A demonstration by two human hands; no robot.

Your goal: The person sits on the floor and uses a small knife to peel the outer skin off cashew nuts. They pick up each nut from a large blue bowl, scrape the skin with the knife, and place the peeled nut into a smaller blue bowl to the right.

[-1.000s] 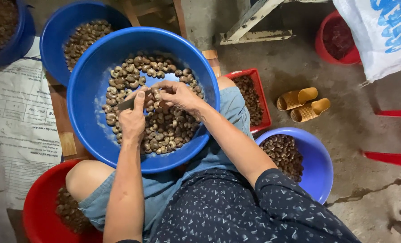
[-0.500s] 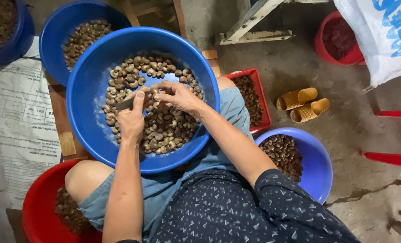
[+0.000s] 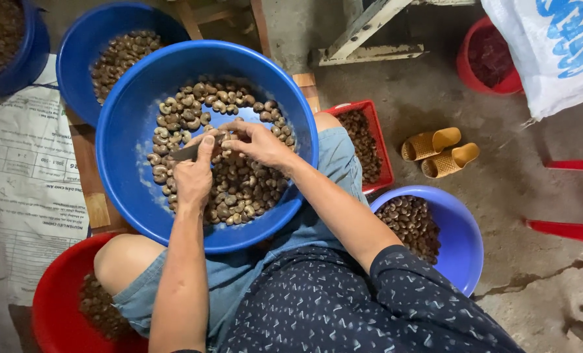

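On the concrete floor (image 3: 533, 196), we steadied the blue basin (image 3: 124, 170) on our lap. Our left hand (image 3: 193, 176) clamped a knife (image 3: 188, 153); beside it, our right hand (image 3: 262, 145) pinched a nut (image 3: 222, 140) against the blade for cutting.

The big blue basin (image 3: 128, 163) is smooth, glossy plastic, dusted pale on its inner wall. The nuts (image 3: 239, 189) in it look matt, rough-shelled and brown. The blade (image 3: 190, 152) over them is dull grey metal. Right of the basin, the red tray (image 3: 377, 147) is shiny plastic and the sandals (image 3: 438, 151) are perforated tan plastic on rough, cracked concrete floor (image 3: 533, 209). Left of the basin lies creased matt paper (image 3: 17, 176) on worn wood (image 3: 92, 189).
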